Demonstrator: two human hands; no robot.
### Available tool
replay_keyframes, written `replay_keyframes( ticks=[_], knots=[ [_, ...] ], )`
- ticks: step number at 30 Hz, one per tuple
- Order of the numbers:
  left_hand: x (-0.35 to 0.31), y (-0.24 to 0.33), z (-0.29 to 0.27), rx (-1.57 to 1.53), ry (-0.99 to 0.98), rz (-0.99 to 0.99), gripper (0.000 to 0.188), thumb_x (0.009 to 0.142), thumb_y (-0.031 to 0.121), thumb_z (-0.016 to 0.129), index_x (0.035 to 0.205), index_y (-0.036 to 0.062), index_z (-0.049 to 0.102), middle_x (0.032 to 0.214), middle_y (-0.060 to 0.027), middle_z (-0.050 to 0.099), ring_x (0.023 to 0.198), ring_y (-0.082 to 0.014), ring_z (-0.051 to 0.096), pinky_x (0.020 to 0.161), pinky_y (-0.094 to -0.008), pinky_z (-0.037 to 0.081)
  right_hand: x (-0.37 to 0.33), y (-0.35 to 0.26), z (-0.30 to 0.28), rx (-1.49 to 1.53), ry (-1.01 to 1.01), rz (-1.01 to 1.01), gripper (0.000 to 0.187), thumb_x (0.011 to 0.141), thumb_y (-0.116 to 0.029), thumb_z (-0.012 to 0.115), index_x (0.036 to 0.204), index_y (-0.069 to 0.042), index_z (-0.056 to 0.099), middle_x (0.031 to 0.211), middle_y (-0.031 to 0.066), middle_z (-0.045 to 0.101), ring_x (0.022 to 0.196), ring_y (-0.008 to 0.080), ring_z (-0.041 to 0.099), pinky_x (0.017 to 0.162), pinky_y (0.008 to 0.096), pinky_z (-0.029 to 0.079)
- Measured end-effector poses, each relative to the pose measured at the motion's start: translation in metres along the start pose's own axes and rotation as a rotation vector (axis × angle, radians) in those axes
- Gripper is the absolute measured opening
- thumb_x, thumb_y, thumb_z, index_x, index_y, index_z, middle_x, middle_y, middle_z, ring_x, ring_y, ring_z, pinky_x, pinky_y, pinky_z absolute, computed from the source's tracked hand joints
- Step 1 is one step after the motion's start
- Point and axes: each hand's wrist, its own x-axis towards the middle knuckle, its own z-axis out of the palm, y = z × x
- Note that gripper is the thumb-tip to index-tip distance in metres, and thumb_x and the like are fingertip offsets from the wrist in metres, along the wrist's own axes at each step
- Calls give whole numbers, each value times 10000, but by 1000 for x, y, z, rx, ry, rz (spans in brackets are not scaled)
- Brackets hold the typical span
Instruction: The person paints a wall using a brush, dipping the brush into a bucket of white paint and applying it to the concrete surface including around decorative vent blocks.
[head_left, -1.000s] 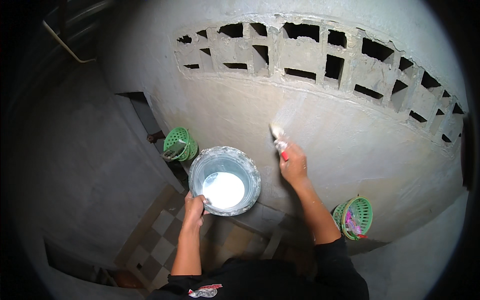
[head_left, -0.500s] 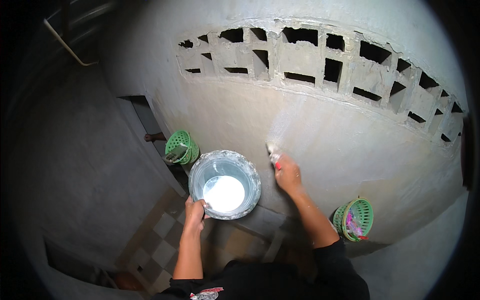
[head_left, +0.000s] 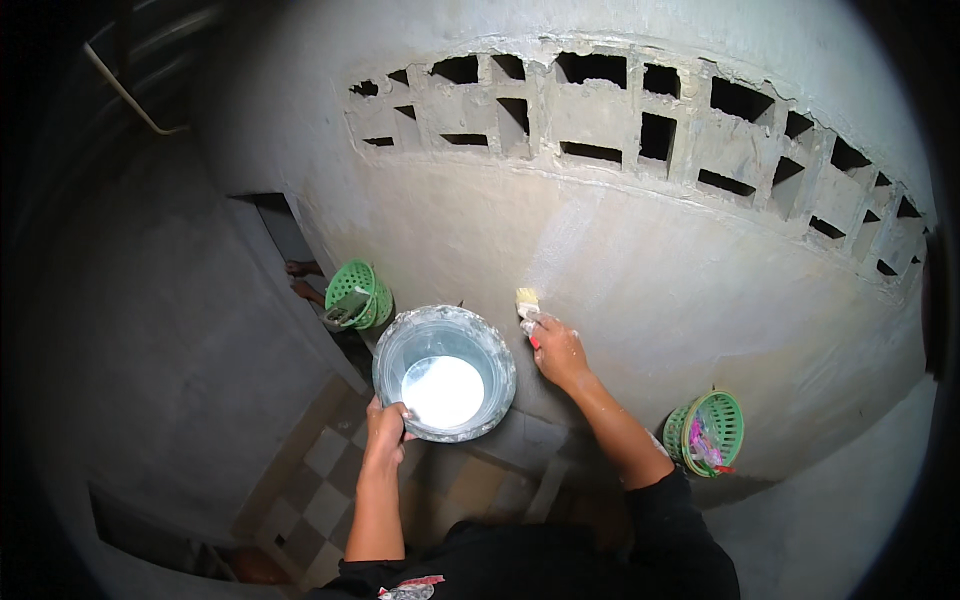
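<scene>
A: Background first?
B: Dim room. Grey rendered wall (head_left: 680, 300) in front, ventilation blocks (head_left: 592, 112) set along its upper part. Checkered floor tiles (head_left: 326, 452) seen low on the left.
A: Left side?
B: Co-worker's forearms (head_left: 312, 294) visible in a doorway; what is done there can't be told. Just right of that, green perforated basket (head_left: 372, 284) against the wall, flat grey-green object (head_left: 347, 305) in it, kind unclear.
A: Left hand?
B: Left hand (head_left: 386, 424) is clamped on the rim of the grey plastic bucket (head_left: 438, 338), at its lower left. White liquid (head_left: 443, 392) held inside; bucket mouth faced up toward the camera.
A: Brush?
B: Flat paintbrush (head_left: 528, 309) is gripped in the right hand (head_left: 560, 352), fingers wrapped round the red handle. Long axis: bristles up and slightly left, handle down toward the palm. Bristles look pressed to the wall; firm contact can't be confirmed. Paler streak (head_left: 562, 235) seen on the wall above them.
A: Key relation?
B: Bucket lies left of and below the brush, rim just beside the right hand in view; depth gap not readable. Brush is nearer the right hand, being held by it.
A: Far right?
B: Green slatted basket (head_left: 735, 425), pink plastic items (head_left: 704, 445) inside.
</scene>
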Motion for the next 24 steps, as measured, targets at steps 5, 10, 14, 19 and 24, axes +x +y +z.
replay_keyframes(
  ticks=[5, 10, 14, 19, 24],
  knots=[
    [4, -4, -9, 6, 11, 5, 555, 725, -15, 517, 1279, 4, 544, 980, -106, 665, 741, -210, 660, 488, -327, 525, 58, -21, -66, 116, 294, 9, 415, 757, 59, 674, 1152, -60, 716, 1348, 164, 622, 1218, 388, 604, 998, 465, 511],
    [10, -9, -17, 56, -6, -46, 631, 719, 19, 527, 1349, 35, 549, 1066, -96, 677, 866, -205, 665, 592, -364, 551, 61, -23, -65, -58, 462, -75, 399, 734, 76, 683, 1105, -64, 724, 1362, 159, 617, 1206, 392, 610, 987, 480, 515],
    [4, 2, -2, -39, -18, -27, 547, 729, -13, 512, 1276, -4, 539, 1004, -118, 651, 780, -214, 661, 484, -327, 517, 8, 4, -1, -105, 239, -65, 378, 752, 76, 676, 1098, -68, 721, 1367, 154, 628, 1176, 387, 643, 972, 469, 533],
    [7, 2, -8, 26, 4, -40, 624, 717, 28, 526, 1340, 56, 560, 1054, -91, 670, 898, -219, 662, 634, -388, 559, 28, -7, -21, 89, 75, 50, 394, 783, 75, 654, 1128, -97, 732, 1303, 143, 671, 1164, 369, 652, 976, 430, 539],
    [10, 1, -14, 55, 28, -56, 615, 724, 36, 530, 1338, 50, 562, 1075, -99, 670, 933, -234, 659, 674, -405, 564, 76, -30, -79, 20, 470, -111, 459, 729, 84, 670, 1154, -81, 722, 1341, 161, 632, 1193, 394, 622, 957, 478, 523]
  ],
)
